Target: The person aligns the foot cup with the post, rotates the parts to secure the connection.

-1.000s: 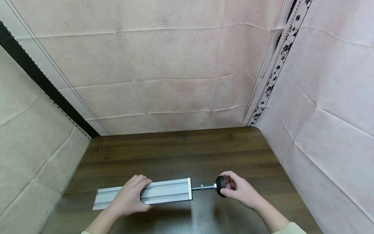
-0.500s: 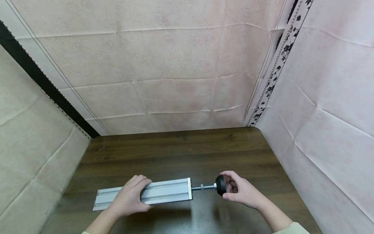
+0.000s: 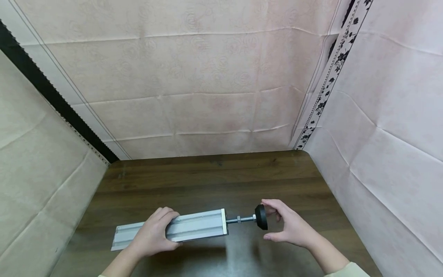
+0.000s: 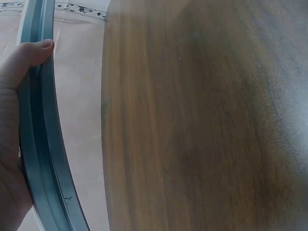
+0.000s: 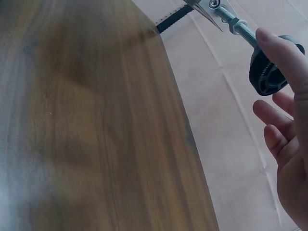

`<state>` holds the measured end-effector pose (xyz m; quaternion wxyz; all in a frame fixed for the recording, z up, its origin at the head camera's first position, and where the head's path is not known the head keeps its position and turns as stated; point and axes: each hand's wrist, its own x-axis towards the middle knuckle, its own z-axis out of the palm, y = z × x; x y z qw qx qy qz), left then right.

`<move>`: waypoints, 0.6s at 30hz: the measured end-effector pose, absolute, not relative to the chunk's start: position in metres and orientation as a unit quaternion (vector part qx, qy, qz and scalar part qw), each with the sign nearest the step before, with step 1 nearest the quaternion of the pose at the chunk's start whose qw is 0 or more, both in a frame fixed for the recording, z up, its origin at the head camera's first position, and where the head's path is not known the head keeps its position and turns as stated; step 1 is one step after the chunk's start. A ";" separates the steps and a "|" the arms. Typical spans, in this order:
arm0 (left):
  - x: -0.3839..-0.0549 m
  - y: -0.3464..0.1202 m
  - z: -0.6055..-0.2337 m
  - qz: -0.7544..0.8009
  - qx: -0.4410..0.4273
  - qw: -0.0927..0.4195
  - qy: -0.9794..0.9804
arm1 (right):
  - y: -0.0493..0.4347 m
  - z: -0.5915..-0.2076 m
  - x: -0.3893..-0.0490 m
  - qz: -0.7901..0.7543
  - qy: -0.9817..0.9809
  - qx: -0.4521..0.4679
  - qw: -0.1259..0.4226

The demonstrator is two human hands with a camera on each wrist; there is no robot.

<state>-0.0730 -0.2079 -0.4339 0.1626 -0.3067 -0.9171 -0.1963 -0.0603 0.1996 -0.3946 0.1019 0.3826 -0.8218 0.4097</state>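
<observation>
A silver aluminium profile (image 3: 199,227) is held above the table, lying roughly crosswise in the head view. My left hand (image 3: 155,232) grips it around the middle, thumb on the near edge and fingers over the far one. From the end plate (image 3: 224,222) on its right, a threaded rod (image 3: 247,219) with nuts sticks out. A round black levelling foot (image 3: 261,217) caps that rod; its ribbed hollow underside shows in the right wrist view. Around the foot's right side is my right hand (image 3: 294,227), fingers spread, with the thumb apart from it and the fingertips close to its upper edge.
Below is a brown wood-grain table (image 3: 207,177) with a rounded far right corner. Pale cloth hangs behind it (image 3: 207,77) and along both sides, with a black strip (image 3: 59,96) at left and a floral border (image 3: 320,100) at right.
My right thumb and fingers have loosened from the levelling foot and spread apart. The profile's right end has tilted up slightly, while my left hand keeps its grip.
</observation>
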 end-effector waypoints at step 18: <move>-0.073 -0.207 -0.433 -0.198 -0.322 0.171 -0.910 | 0.193 -0.388 -0.054 0.427 -0.831 0.345 0.084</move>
